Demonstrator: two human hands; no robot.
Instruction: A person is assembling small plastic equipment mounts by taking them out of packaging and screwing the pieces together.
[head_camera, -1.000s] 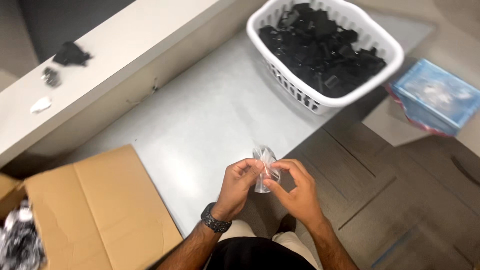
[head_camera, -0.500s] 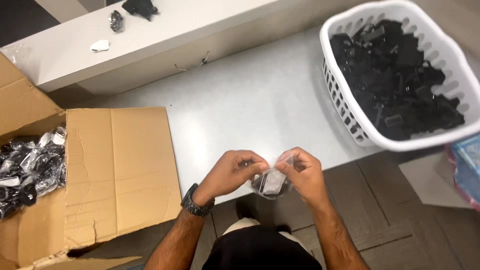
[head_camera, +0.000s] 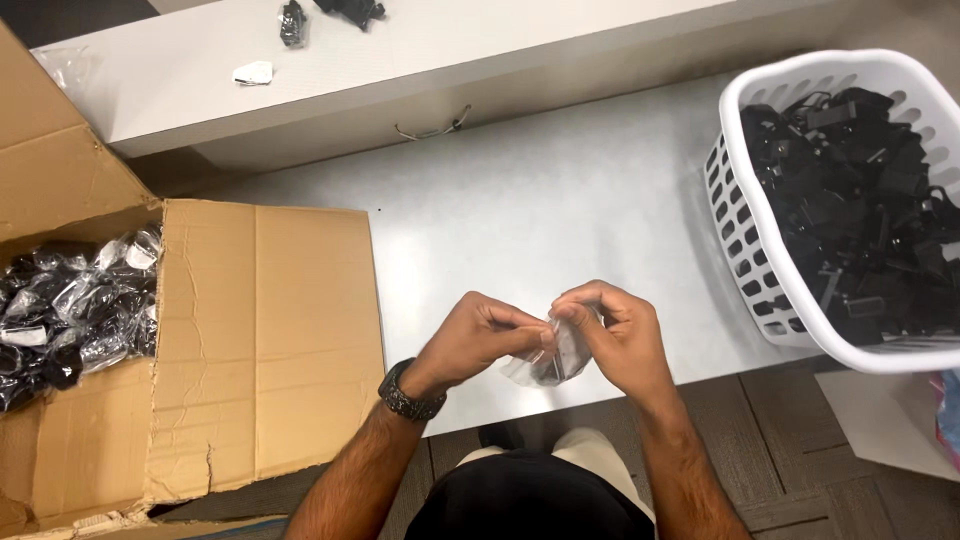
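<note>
Both hands pinched a small clear crinkled plastic bag over the near edge of the smooth grey worktop: the left hand and right hand each had a grip pressed on its top. Something dark, perhaps a plastic part, sat inside. Left stood an open corrugated cardboard box (glossy bagged pieces within); right, a white slotted basket of black parts.

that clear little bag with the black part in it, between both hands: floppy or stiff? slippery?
The clear bag is probably floppy: its film crumples between the left hand and right hand. Likely slick, since the film looks glossy. Seemingly light, as fingertips alone hold it over the table.
</note>
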